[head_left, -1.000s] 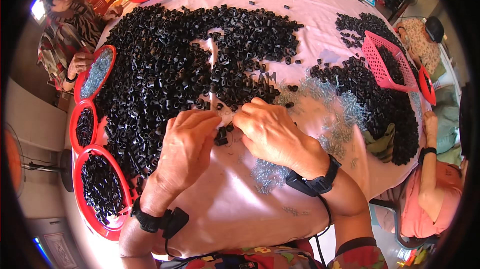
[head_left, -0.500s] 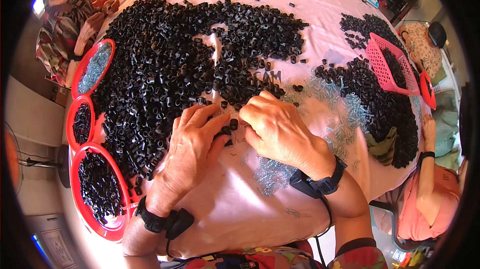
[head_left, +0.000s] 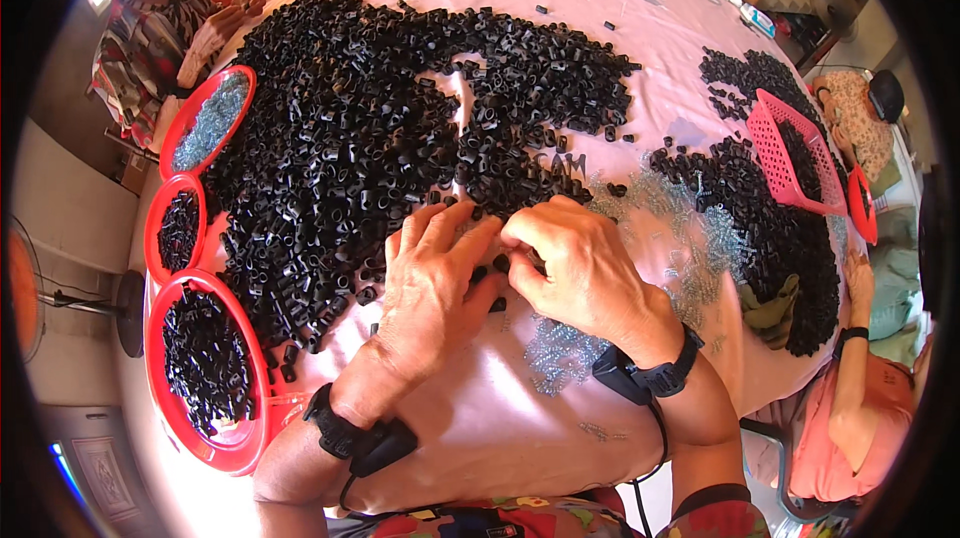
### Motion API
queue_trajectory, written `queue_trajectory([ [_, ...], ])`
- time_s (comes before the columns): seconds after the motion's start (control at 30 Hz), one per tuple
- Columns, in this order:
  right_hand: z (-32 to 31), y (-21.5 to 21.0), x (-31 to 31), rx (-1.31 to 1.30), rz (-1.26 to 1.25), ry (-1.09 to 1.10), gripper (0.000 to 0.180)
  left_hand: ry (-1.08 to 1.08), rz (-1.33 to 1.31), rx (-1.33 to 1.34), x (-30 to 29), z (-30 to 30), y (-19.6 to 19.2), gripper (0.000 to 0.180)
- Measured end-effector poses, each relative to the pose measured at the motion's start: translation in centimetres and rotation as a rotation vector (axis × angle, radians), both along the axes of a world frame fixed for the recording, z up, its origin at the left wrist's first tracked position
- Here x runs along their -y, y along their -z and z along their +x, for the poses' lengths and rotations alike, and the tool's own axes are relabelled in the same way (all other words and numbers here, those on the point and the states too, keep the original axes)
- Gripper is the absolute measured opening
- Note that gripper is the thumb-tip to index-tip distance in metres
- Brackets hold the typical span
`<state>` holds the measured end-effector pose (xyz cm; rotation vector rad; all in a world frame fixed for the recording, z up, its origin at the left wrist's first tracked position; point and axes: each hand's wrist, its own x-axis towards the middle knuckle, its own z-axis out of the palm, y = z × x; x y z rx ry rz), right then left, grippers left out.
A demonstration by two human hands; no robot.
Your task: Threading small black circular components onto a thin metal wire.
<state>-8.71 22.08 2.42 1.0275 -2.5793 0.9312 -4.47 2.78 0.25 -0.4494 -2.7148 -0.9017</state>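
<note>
Both my hands meet close together over the near edge of a large heap of small hollow black plastic caps point(head_left: 330, 168). My left hand point(head_left: 432, 283) is closed with a small black cap point(head_left: 480, 274) between thumb and forefinger, mostly covered by the fingers. Fingertips of my right hand point(head_left: 580, 263) are pinched at another small black piece point(head_left: 502, 263), right beside the left thumb. One more dark piece point(head_left: 498, 304) shows under the left thumb. Small clear-blue springs point(head_left: 560, 353) lie scattered under and beyond my right wrist.
Along the left edge stand a red basin of small black parts point(head_left: 165, 408), a smaller red bowl point(head_left: 152, 238) and a red bowl of springs point(head_left: 180, 153). A pink basket point(head_left: 775, 163) sits on the right-hand black heap point(head_left: 745, 208). Other people work around the pink-covered table point(head_left: 640, 38).
The view has shifted slightly, moving the scene rightward. My hands have drawn closer, and the black cap that showed between them is now mostly covered by my fingers.
</note>
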Motion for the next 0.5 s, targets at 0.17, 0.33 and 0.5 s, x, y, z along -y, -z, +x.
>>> queue_trajectory([
  [0.17,-0.1,-0.4,0.0,-0.009,-0.052,0.044,0.01,0.047,-0.057,-0.018,0.4,0.0,0.4,0.041],
  [0.33,-0.3,0.0,-0.1,-0.036,-0.076,-0.001,0.007,0.028,0.045,0.005,1.0,0.3,-0.9,0.031],
  [0.5,-0.1,-0.6,0.4,-0.007,-0.164,-0.03,0.004,0.016,0.265,-0.051,2.7,0.7,-1.7,0.026],
])
